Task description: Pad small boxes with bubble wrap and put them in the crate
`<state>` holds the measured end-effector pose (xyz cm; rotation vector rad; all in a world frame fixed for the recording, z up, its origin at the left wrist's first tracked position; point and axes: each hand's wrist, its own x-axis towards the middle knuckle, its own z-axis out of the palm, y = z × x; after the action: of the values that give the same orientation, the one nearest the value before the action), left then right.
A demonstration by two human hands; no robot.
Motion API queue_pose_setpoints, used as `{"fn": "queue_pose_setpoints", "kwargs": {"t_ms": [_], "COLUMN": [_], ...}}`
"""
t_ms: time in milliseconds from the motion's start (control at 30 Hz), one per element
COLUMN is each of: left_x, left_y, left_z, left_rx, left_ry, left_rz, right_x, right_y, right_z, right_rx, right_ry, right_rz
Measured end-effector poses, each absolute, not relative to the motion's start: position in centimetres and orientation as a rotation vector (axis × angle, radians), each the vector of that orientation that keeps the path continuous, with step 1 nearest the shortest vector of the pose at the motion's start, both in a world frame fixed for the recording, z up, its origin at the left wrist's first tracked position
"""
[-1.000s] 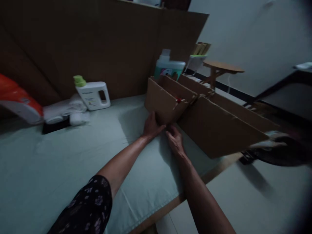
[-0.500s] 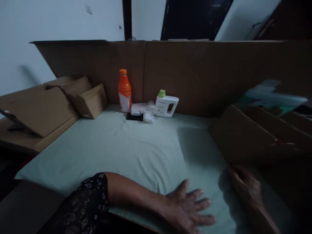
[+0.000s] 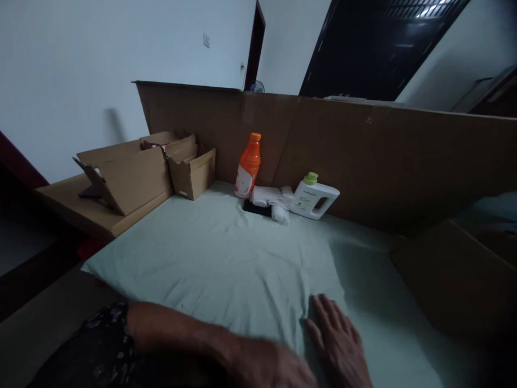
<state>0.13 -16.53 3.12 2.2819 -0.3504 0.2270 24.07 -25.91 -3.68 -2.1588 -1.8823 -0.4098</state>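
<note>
A pale green cloth [image 3: 226, 258] covers the tabletop, with wrinkles running through its middle. My right hand [image 3: 339, 342] lies flat on it at the lower right, fingers stretched out and holding nothing. Close by on the left, my left hand [image 3: 272, 364] reaches in low over the cloth's near part. Motion blur and the bottom edge of the view hide most of its fingers. No object shows in either hand.
At the back stand an orange bottle [image 3: 250, 161] and a white jug with a green cap [image 3: 317, 196]. Between them are white rolls [image 3: 266, 195] and a flat black object [image 3: 256, 208]. Cardboard boxes [image 3: 137, 178] flank the left; a dark box [image 3: 456, 275] stands right. A cardboard wall [image 3: 343, 145] rises behind.
My view has swung left. My right hand has moved from beside the right-hand box onto the cloth, near my left hand. The left hand's spread fingers are now blurred and partly out of view.
</note>
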Motion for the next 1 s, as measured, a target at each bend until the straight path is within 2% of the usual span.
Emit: {"fn": "queue_pose_setpoints", "kwargs": {"t_ms": [100, 233, 333, 500, 667, 767, 900, 1000], "left_x": [-3.2, -8.9, -12.7, -14.9, -15.0, -16.6, -19.7, -21.5], "left_y": [-7.9, 5.4, 12.4, 18.0, 18.7, 14.8, 5.1, -1.2], "left_z": [7.7, 14.2, 16.9, 16.4, 14.6, 13.4, 11.3, 9.1], "left_rx": [2.409, 2.368, 2.242, 2.178, 2.211, 2.278, 2.351, 2.290], "left_ry": [0.485, 1.552, 1.880, 1.930, 1.854, 1.686, 1.235, 1.091], "left_rz": [0.660, 1.109, 1.229, 1.186, 1.169, 1.258, 1.387, 1.558], "right_x": [17.3, 11.0, 9.5, 9.9, 10.0, 10.4, 11.5, 12.3], "right_y": [-23.0, -19.9, -19.1, -19.2, -19.6, -19.9, -20.2, -20.2], "right_z": [-3.1, -1.6, -0.7, -0.2, -0.3, -0.8, -1.6, -1.8], "right_rx": [-1.838, -1.491, -1.410, -1.400, -1.410, -1.463, -1.588, -1.609], "right_ry": [-2.148, -2.391, -2.393, -2.282, -2.134, -1.975, -1.731, -1.629], "right_rz": [-0.384, -0.180, -0.054, 0.051, 0.126, 0.153, 0.172, 0.200]}}
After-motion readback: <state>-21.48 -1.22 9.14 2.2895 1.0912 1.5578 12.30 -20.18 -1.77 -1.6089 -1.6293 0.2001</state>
